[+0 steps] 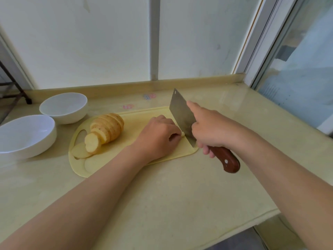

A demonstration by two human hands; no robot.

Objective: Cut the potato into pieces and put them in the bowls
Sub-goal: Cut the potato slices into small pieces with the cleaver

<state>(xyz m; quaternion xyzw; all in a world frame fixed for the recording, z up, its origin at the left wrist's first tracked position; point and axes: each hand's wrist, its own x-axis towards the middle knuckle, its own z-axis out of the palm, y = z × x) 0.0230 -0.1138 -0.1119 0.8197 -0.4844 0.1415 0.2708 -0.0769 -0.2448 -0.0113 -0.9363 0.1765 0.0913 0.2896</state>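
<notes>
A sliced potato lies on the left part of a pale yellow cutting board, its rounds leaning together, with loose slices by the handle hole. My left hand presses down on a small potato piece, mostly hidden under the fingers, at the board's right end. My right hand grips a cleaver by its brown wooden handle, index finger along the blade's spine, with the edge down on the board against that piece. Two white bowls stand left of the board, both looking empty.
The beige stone counter ends at a front edge lower right. A white wall and a window frame close the back and right. A dark metal rack leg stands at the far left.
</notes>
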